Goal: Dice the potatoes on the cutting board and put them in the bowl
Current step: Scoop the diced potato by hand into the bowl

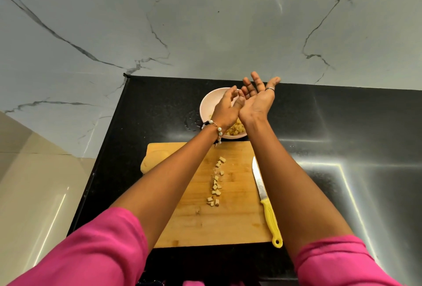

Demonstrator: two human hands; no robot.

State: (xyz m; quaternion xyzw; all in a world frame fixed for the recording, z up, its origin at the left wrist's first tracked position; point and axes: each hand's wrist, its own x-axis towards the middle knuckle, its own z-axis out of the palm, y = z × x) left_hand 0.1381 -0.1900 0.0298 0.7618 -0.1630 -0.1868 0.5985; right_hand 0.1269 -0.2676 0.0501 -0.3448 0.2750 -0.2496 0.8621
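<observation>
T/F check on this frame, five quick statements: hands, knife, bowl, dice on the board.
1. Both hands are above the bowl. True.
2. The right hand grips the knife. False: the knife lies on the cutting board, untouched.
3. Diced potato pieces remain on the board. True.
4. The bowl is empty. False: potato dice show inside it.
5. The left hand presses on the board. False: it is raised over the bowl, beside the right hand.
</observation>
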